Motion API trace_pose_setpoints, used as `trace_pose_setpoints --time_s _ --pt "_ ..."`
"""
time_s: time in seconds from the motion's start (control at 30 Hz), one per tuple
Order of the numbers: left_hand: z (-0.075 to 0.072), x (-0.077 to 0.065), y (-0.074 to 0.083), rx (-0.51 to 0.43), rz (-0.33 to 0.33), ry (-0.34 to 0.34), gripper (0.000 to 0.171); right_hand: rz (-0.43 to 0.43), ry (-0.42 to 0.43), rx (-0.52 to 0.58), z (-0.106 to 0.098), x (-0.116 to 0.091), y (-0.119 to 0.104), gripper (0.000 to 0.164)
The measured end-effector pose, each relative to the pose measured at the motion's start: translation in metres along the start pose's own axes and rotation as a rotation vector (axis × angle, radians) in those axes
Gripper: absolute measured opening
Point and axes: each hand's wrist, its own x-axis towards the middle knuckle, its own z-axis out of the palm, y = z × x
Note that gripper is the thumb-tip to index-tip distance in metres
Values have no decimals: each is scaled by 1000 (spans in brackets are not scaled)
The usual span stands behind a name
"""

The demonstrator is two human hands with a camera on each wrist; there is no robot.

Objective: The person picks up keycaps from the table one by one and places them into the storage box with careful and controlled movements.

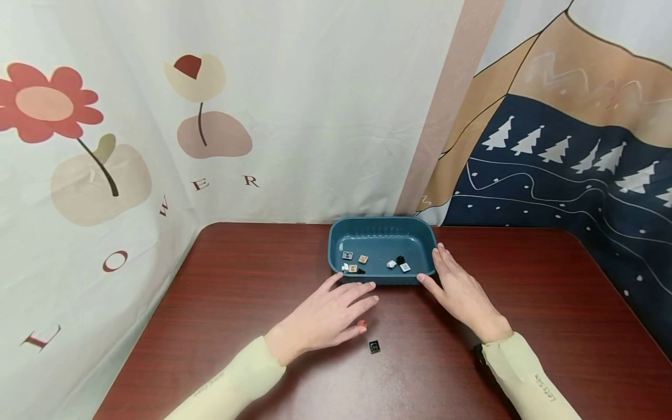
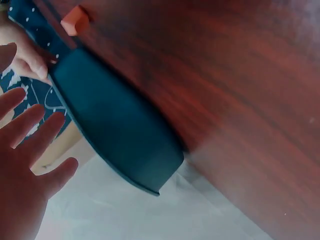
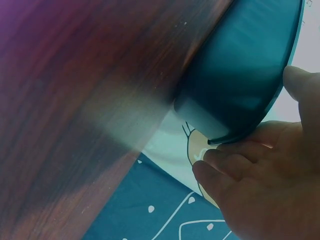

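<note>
A teal plastic basin (image 1: pixel 382 280) stands at the back of the table. Small keycaps lie on its floor, among them a white keycap (image 1: pixel 405 267), a beige keycap (image 1: pixel 363 259) and a grey keycap (image 1: pixel 347 255). My left hand (image 1: pixel 328 315) hovers before its near left corner, fingers spread, holding nothing; the thumb tip is close to the rim. By the little finger lies a red keycap (image 1: pixel 362 324), partly hidden in the head view. My right hand (image 1: pixel 464 291) lies along the basin's right end, fingers extended and thumb at the near rim, touching it in the right wrist view (image 3: pixel 260 170).
A black keycap (image 1: pixel 374 347) lies on the reddish-brown table (image 1: pixel 420 379), in front of the basin. Printed curtains (image 1: pixel 315 116) hang right behind the table's back edge, with a dark blue one (image 1: pixel 567 192) at the right.
</note>
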Motion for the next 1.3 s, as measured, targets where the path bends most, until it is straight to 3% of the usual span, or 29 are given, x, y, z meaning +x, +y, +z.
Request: trace_pose_setpoints --time_s 0.43,0.93,1.3 --pt "7 2 12 10 43 -152 53 2 -2 4 0 0 0 83" --pt "13 11 15 29 60 -189 37 -1 -10 4 1 0 1 84" --pt "18 10 18 123 102 -185 8 -3 -9 0 1 0 2 83"
